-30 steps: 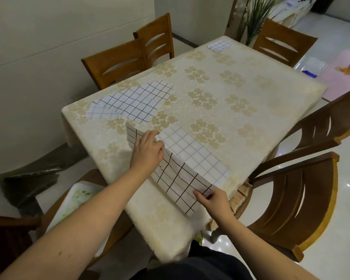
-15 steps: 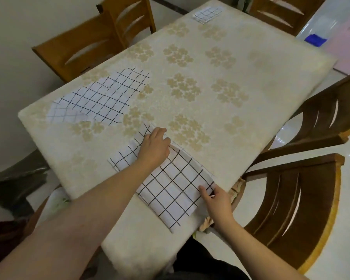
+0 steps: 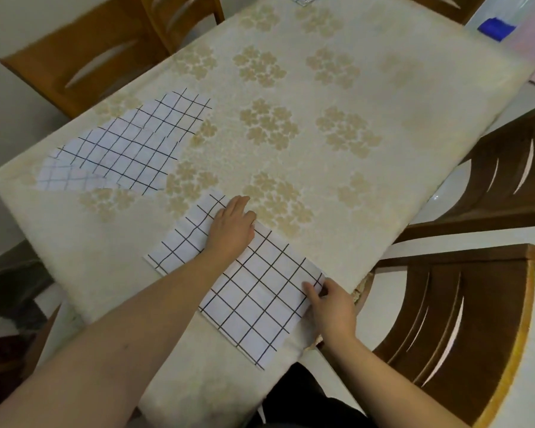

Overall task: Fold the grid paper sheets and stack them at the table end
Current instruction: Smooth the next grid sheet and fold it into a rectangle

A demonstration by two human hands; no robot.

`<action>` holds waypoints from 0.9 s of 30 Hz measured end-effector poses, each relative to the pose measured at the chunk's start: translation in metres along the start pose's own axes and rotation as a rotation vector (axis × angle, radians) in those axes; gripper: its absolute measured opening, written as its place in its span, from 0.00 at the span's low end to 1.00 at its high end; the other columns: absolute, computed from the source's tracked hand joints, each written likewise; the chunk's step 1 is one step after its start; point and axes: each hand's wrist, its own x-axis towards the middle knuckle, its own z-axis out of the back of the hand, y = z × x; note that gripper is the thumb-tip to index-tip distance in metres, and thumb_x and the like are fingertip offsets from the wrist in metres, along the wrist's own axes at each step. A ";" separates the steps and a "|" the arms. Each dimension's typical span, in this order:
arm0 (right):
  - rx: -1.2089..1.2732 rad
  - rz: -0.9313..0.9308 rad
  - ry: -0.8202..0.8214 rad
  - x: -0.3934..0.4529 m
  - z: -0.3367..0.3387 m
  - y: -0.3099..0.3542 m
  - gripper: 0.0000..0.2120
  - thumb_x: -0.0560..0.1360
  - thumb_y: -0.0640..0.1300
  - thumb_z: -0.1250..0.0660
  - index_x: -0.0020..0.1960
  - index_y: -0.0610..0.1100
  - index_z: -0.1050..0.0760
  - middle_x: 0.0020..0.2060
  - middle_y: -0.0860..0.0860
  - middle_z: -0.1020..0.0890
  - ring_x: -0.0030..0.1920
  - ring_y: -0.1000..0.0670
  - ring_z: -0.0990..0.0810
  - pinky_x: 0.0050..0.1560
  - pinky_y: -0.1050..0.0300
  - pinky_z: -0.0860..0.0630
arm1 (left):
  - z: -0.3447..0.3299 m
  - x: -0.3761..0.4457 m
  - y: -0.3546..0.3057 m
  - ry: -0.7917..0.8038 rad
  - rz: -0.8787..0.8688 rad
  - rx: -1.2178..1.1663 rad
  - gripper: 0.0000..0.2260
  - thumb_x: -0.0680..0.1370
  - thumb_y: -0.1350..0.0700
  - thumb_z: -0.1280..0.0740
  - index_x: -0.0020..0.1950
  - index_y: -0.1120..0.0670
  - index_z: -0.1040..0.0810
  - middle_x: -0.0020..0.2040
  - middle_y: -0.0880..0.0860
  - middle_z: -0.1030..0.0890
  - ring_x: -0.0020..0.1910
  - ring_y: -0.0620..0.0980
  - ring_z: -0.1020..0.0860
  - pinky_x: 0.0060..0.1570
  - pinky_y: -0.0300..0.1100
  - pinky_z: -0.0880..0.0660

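Two bare forearms in view, no sleeves visible up to the frame edge. Left hand (image 3: 232,230) and right hand (image 3: 332,307) ungloved, no rings, watch or wristband seen. Dark, near-black garment (image 3: 303,400) at bottom centre, plain fabric without visible print; whether trousers or top hem not resolvable.

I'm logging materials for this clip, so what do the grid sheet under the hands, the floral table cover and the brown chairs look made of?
White black-gridded sheet: apparently thin matte paper; it lies flat with crisp edges. Cream floral table cover: probably vinyl or coated cloth, with a soft sheen and a draped edge. Brown slatted chair: looks like varnished wood, with visible grain and glossy highlights.
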 end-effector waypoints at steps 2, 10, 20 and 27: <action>-0.032 -0.003 -0.012 0.001 0.001 0.000 0.18 0.76 0.57 0.34 0.35 0.46 0.30 0.29 0.51 0.24 0.31 0.53 0.26 0.30 0.57 0.35 | 0.000 -0.001 0.002 0.012 0.009 -0.025 0.14 0.75 0.59 0.32 0.61 0.58 0.22 0.71 0.61 0.30 0.71 0.61 0.32 0.60 0.57 0.29; -0.031 -0.020 -0.035 0.009 0.000 -0.008 0.19 0.76 0.57 0.35 0.32 0.49 0.34 0.26 0.53 0.26 0.30 0.53 0.27 0.30 0.55 0.34 | 0.008 -0.068 0.028 0.012 0.160 -0.082 0.24 0.81 0.48 0.48 0.75 0.55 0.35 0.75 0.56 0.35 0.75 0.54 0.39 0.72 0.54 0.38; 0.048 -0.040 -0.057 0.014 -0.001 -0.011 0.17 0.75 0.58 0.34 0.36 0.48 0.30 0.29 0.53 0.24 0.33 0.52 0.25 0.35 0.52 0.26 | -0.014 -0.138 0.033 0.199 0.213 0.055 0.29 0.80 0.37 0.54 0.79 0.48 0.47 0.80 0.53 0.48 0.78 0.54 0.50 0.74 0.56 0.47; 0.089 -0.059 -0.080 0.017 0.000 -0.008 0.12 0.75 0.58 0.32 0.41 0.51 0.27 0.32 0.55 0.21 0.35 0.53 0.22 0.37 0.50 0.23 | -0.021 -0.145 0.030 0.211 0.226 0.114 0.30 0.80 0.37 0.52 0.80 0.47 0.49 0.80 0.54 0.51 0.78 0.55 0.51 0.74 0.59 0.47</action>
